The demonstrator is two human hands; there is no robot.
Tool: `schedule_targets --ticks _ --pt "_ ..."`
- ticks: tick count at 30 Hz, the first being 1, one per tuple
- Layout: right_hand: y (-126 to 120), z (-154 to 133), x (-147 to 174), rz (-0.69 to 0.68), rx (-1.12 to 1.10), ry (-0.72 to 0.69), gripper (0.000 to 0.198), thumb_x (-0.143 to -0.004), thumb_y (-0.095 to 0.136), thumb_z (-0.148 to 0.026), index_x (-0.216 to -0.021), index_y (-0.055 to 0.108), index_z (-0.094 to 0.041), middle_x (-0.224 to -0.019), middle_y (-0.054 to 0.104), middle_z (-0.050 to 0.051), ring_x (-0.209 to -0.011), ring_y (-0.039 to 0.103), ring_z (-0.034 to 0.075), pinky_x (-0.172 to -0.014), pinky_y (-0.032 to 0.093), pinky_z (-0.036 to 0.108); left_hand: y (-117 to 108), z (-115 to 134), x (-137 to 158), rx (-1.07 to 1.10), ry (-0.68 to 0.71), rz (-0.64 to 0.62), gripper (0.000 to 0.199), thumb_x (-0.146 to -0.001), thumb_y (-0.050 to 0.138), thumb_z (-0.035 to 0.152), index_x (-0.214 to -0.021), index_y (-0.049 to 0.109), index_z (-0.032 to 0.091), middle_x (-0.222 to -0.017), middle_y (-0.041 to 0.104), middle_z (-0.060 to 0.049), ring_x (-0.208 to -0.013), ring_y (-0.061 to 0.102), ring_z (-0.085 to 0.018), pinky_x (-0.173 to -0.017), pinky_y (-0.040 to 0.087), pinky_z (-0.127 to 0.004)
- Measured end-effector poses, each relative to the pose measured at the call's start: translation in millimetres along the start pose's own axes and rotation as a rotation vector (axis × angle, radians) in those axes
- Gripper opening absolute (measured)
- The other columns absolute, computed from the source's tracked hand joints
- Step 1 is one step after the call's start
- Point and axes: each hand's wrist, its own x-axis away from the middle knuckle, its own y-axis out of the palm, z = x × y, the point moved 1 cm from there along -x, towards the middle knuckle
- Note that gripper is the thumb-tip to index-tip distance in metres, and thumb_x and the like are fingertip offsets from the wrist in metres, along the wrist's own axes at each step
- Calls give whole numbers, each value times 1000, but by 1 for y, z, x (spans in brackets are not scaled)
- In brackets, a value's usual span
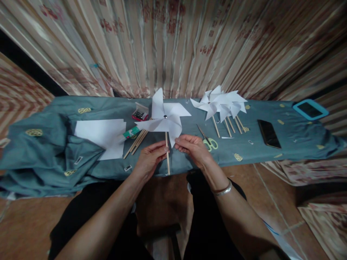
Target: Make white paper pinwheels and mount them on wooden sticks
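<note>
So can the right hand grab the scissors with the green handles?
Probably yes: the scissors lie close beside the right hand, and nothing seems to block the way. It is busy at the white pinwheel, though, so it would leave that first.

Gap between scissors (209, 140) and phone (269, 133), sticks (138, 142) blocking left

Well to the right of the right hand (193, 148) lies a dark phone (269, 133), and farther out that way a blue-rimmed device (311, 109). Beyond the hand hangs a patterned curtain (168, 47); beneath it spreads grey-green cloth (300, 144), with brown floor tiles (251, 180) lower down.
</note>
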Motion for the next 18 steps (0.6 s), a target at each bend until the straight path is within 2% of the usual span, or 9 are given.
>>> schedule_targets --ticks 12,18 --pt "7 4 0 -55 37 -10 30 -56 84 -43 -62 69 -17 -55 66 -4 -50 51 5 -53 39 19 0 -2 -2 8 -6 -10 41 -40 92 23 -77 76 15 -71 73 -2 -65 64 -9 -66 51 -21" --pt "12 4 -2 -19 105 -38 34 -49 87 -42 -53 64 -17 -47 60 -5 -45 46 5 -49 36 20 1 -2 0 3 -6 -28 43 -39 92 23 -77 76 14 -69 73 -1 -64 64 -9 -65 51 -20"
